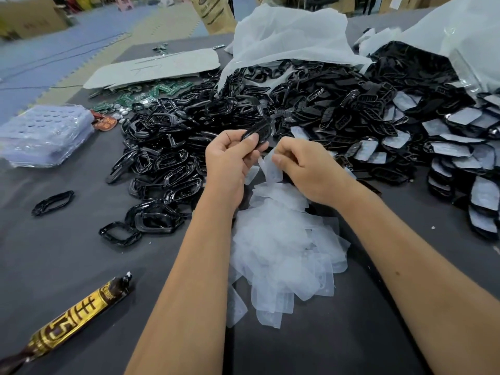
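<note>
The left hand (230, 155) grips a black key-fob shell (260, 133) above the table, its long axis running left to right, while the right hand (303, 169), just beside and slightly below, pinches the clear film (272, 173) hanging toward the heap of loose films (284, 239).

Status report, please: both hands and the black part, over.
Left hand grips black part. Right hand pinches clear film strip just below it. Film heap under the hands, pile of black parts behind.
</note>
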Demonstrator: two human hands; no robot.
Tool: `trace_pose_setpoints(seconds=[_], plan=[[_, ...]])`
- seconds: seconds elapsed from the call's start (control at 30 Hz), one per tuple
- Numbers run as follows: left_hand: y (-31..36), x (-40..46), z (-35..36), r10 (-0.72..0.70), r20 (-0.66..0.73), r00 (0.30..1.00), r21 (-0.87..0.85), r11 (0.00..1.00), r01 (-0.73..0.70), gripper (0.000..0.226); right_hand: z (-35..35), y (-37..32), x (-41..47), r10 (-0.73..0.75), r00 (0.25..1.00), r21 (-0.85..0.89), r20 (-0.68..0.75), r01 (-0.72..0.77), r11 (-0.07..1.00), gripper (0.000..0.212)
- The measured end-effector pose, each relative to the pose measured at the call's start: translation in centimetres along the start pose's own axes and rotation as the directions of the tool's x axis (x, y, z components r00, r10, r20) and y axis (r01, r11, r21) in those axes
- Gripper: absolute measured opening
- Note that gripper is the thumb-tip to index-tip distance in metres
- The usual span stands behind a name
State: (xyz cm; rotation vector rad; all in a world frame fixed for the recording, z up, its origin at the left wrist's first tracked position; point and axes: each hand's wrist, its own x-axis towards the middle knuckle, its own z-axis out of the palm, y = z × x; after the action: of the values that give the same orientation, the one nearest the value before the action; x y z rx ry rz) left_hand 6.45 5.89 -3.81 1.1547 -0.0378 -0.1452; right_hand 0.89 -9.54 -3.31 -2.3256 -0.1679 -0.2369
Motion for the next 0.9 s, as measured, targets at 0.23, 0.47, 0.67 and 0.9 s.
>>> trace_pose_setpoints(seconds=[0.23,0.47,0.67,0.9], plan=[[-0.5,0.4,0.1,-0.034,0.012,0.999,0.177,0.984,0.031,0.016,1.4,1.1,-0.4,0.085,0.987,0.371,-0.133,-0.030,0.928,0.013],[-1.1,0.2,0.2,0.079,-0.007,0.997,0.293,0.953,-0.073,0.016,1.2,1.3,-0.6,0.208,0.952,0.679,-0.222,-0.002,0.734,0.013],[-0.7,0.2,-0.3,0.248,-0.048,0.968,0.264,0.937,-0.227,0.014,0.9,1.0,-0.8,0.208,0.953,0.728,-0.219,0.018,0.685,0.031],[-0.6,-0.1,-0.3,0.247,0.000,0.969,0.193,0.951,-0.242,0.017,0.7,1.1,-0.7,0.259,0.946,0.781,-0.196,-0.009,0.625,0.007]])
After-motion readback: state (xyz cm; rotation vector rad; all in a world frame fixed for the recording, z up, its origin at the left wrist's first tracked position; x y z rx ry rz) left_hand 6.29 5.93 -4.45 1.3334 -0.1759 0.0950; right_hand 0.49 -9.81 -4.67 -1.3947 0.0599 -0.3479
